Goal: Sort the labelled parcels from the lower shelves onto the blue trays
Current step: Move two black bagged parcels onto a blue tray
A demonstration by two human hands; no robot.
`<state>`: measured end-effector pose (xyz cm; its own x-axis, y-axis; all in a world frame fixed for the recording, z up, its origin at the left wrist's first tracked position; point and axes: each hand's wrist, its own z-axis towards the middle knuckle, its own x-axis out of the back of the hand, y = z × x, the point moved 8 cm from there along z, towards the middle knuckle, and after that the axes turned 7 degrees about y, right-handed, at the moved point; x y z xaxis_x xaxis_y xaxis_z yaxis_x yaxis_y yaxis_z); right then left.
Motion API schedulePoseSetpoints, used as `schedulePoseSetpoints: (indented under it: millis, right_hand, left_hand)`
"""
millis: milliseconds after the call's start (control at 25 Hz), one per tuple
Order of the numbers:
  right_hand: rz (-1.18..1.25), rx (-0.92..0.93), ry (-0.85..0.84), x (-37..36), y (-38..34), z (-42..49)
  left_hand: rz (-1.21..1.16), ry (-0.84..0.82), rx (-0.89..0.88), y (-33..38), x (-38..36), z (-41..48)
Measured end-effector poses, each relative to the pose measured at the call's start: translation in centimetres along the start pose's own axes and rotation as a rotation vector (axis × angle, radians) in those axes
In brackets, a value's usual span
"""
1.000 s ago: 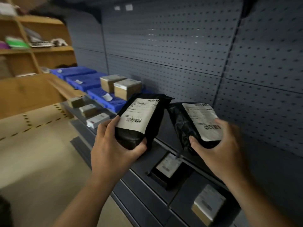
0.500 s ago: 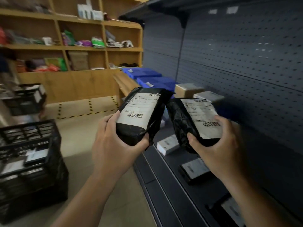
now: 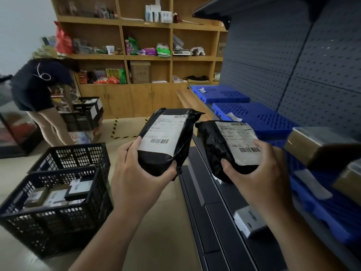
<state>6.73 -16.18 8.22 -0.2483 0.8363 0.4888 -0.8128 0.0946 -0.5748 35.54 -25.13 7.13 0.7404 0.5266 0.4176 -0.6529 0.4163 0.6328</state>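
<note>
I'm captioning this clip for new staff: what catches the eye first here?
Two black parcels with white barcode labels fill the centre, one in the left hand, one in the right hand. Bright blue trays line the grey shelf at right, and black crates sit on the floor at left.

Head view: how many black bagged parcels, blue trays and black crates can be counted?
Black bagged parcels: 2, left hand holding one, right hand holding the other
Blue trays: 3
Black crates: 3
Total: 8
</note>
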Motion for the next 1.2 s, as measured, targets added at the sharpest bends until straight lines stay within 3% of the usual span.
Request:
schedulePoseSetpoints:
  millis: [560,800,1200]
  right_hand:
    - [-0.037,0.017,0.029,-23.2,-1.3,19.0]
    - [-0.085,-0.088,0.113,-32.9,-2.2,26.3]
    - [-0.100,-0.207,0.275,-43.7,4.1,39.1]
  left_hand:
    - [-0.038,-0.017,-0.038,-9.5,-18.5,22.2]
    - [-0.123,-0.113,-0.121,-13.5,-28.1,34.6]
    - [-0.286,-0.223,-0.280,-13.3,-47.8,48.3]
